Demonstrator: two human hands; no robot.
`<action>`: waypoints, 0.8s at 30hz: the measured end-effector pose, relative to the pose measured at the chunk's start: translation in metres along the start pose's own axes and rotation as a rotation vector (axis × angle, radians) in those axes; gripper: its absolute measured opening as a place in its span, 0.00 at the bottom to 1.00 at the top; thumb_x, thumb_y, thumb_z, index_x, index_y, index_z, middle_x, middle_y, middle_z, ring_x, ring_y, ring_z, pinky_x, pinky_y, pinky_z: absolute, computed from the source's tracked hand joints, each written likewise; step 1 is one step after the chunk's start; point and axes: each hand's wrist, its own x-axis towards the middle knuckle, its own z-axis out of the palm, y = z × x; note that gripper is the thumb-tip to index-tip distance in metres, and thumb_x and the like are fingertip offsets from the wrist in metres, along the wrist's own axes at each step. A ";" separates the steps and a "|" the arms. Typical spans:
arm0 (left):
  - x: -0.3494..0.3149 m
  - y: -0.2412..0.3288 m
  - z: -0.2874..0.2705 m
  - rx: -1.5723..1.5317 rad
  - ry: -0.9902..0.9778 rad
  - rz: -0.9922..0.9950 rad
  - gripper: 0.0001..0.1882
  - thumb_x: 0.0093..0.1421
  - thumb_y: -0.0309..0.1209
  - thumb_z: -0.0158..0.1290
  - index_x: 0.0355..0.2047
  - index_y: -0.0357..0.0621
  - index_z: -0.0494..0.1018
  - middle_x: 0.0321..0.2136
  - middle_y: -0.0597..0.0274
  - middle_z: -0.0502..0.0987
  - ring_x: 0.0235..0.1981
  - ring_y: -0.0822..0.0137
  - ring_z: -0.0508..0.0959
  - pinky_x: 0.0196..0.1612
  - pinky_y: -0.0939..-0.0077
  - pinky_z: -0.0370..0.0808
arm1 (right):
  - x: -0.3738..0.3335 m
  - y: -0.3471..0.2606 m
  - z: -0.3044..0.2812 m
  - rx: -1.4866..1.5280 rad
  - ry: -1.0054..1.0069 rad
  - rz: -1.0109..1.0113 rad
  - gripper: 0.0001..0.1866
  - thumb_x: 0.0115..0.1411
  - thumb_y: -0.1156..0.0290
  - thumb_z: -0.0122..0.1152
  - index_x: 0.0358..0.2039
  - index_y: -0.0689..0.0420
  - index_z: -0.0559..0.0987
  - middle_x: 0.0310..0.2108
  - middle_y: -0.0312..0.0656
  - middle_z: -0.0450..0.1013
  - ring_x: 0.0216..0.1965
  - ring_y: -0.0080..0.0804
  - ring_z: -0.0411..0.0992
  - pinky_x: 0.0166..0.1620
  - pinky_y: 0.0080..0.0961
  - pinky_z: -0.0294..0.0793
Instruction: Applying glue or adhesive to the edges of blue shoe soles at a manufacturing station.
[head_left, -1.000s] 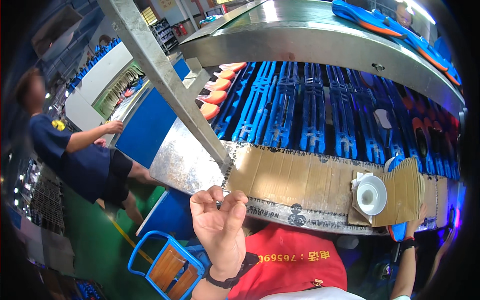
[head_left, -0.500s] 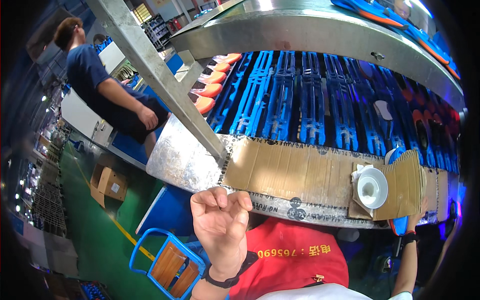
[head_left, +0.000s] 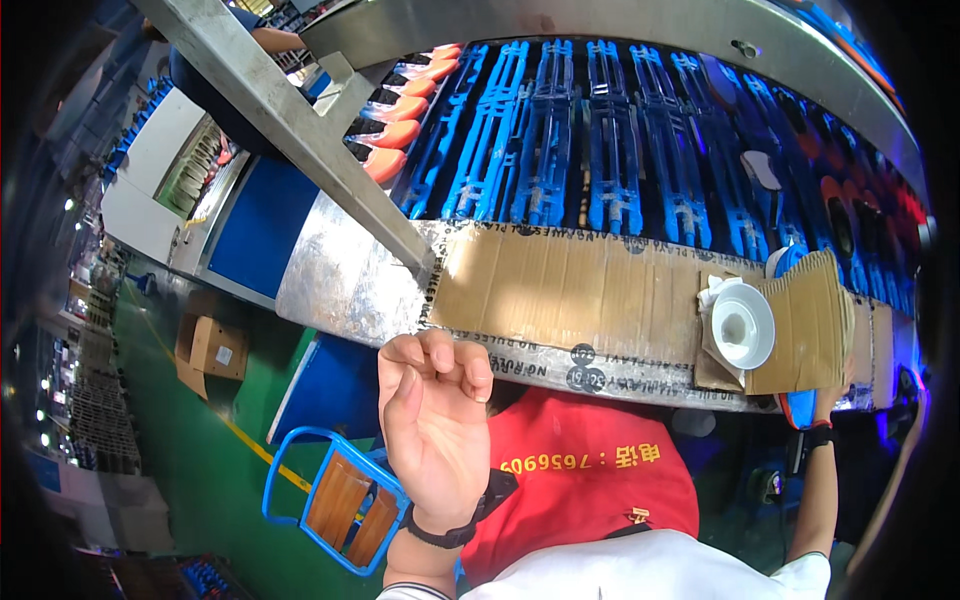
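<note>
My left hand [head_left: 436,425] is raised in front of the bench edge, palm up. Its fingers are loosely curled, with the thumb apart and nothing held. My right hand [head_left: 828,402] is at the bench's front edge on the right, mostly hidden behind an upright cardboard flap [head_left: 806,330]; its fingers do not show. Close beside it, a blue and orange piece like a shoe sole [head_left: 800,408] sticks out below the flap. To the flap's left, a white bowl [head_left: 740,324] with whitish contents rests on cardboard and white paper.
Flat cardboard [head_left: 560,285] covers the bench top. Behind it runs a rack of blue bars [head_left: 545,140] carrying orange-tipped shoe parts [head_left: 398,134]. A slanted metal post [head_left: 300,130] stands on the left. Below are a blue-framed chair [head_left: 340,500] and an open carton [head_left: 212,350].
My left hand has gone from thumb and fingers drawn together to a looser curl with the palm showing. The view has shifted, and the person at the left is now mostly out of sight.
</note>
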 end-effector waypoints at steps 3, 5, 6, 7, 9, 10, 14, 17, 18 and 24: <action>-0.001 -0.001 0.000 -0.012 -0.011 -0.010 0.08 0.61 0.33 0.43 0.37 0.41 0.61 0.31 0.61 0.62 0.32 0.67 0.62 0.34 0.78 0.62 | 0.001 -0.003 -0.001 -0.012 0.008 -0.090 0.40 0.50 0.51 0.56 0.59 0.58 0.57 0.60 0.51 0.53 0.60 0.51 0.52 0.58 0.48 0.51; -0.002 -0.002 0.000 -0.009 -0.015 -0.020 0.08 0.61 0.32 0.43 0.37 0.41 0.61 0.31 0.61 0.62 0.31 0.67 0.62 0.34 0.78 0.61 | 0.000 -0.006 -0.003 -0.004 0.003 -0.044 0.40 0.50 0.51 0.56 0.59 0.59 0.57 0.59 0.51 0.54 0.60 0.51 0.52 0.57 0.48 0.51; -0.003 -0.002 0.000 -0.008 -0.013 -0.021 0.08 0.61 0.32 0.43 0.37 0.41 0.61 0.31 0.61 0.62 0.31 0.67 0.62 0.34 0.78 0.61 | 0.000 -0.007 -0.004 -0.004 0.000 -0.045 0.40 0.50 0.51 0.56 0.59 0.59 0.57 0.59 0.51 0.54 0.60 0.51 0.52 0.57 0.48 0.51; -0.003 -0.002 0.000 -0.006 -0.012 -0.027 0.08 0.61 0.32 0.43 0.37 0.42 0.61 0.31 0.61 0.62 0.31 0.67 0.62 0.33 0.78 0.61 | 0.000 -0.008 -0.005 0.000 0.002 -0.041 0.40 0.50 0.51 0.56 0.59 0.59 0.57 0.59 0.51 0.54 0.59 0.51 0.51 0.57 0.47 0.52; -0.004 -0.003 0.001 -0.005 -0.010 -0.035 0.08 0.61 0.32 0.43 0.37 0.42 0.61 0.31 0.61 0.62 0.31 0.67 0.62 0.33 0.78 0.61 | 0.001 -0.007 -0.007 0.002 0.003 -0.038 0.39 0.51 0.51 0.56 0.58 0.59 0.57 0.59 0.52 0.54 0.59 0.52 0.51 0.57 0.47 0.52; -0.004 -0.003 0.002 0.001 -0.008 -0.038 0.08 0.61 0.32 0.43 0.37 0.42 0.61 0.31 0.61 0.62 0.31 0.67 0.62 0.34 0.78 0.61 | 0.001 -0.008 -0.007 -0.001 -0.008 -0.039 0.39 0.51 0.51 0.56 0.58 0.59 0.57 0.59 0.52 0.54 0.59 0.52 0.51 0.57 0.47 0.52; -0.006 -0.005 0.000 0.040 -0.029 -0.033 0.08 0.61 0.31 0.43 0.37 0.42 0.61 0.32 0.60 0.63 0.34 0.65 0.66 0.38 0.77 0.66 | 0.002 -0.006 -0.008 0.037 -0.008 -0.058 0.39 0.51 0.52 0.56 0.58 0.59 0.57 0.59 0.51 0.54 0.60 0.51 0.51 0.58 0.47 0.51; -0.008 -0.006 0.003 0.050 0.029 -0.056 0.07 0.61 0.30 0.42 0.37 0.41 0.60 0.33 0.59 0.64 0.41 0.59 0.69 0.44 0.74 0.72 | 0.003 -0.008 -0.008 0.022 0.012 -0.062 0.39 0.51 0.51 0.56 0.58 0.59 0.57 0.59 0.51 0.54 0.60 0.51 0.51 0.57 0.47 0.51; -0.009 -0.006 0.001 0.049 0.027 -0.056 0.07 0.61 0.30 0.42 0.37 0.41 0.60 0.33 0.59 0.64 0.41 0.59 0.69 0.44 0.74 0.72 | 0.003 -0.009 -0.009 0.022 0.014 -0.061 0.39 0.51 0.51 0.56 0.58 0.59 0.57 0.59 0.51 0.54 0.60 0.51 0.51 0.57 0.47 0.51; -0.010 -0.008 -0.002 0.013 0.000 -0.073 0.07 0.62 0.29 0.41 0.38 0.40 0.60 0.34 0.58 0.65 0.44 0.55 0.69 0.47 0.71 0.74 | 0.004 -0.022 -0.019 0.032 0.008 -0.076 0.41 0.49 0.49 0.58 0.58 0.59 0.58 0.58 0.51 0.55 0.59 0.52 0.51 0.56 0.46 0.52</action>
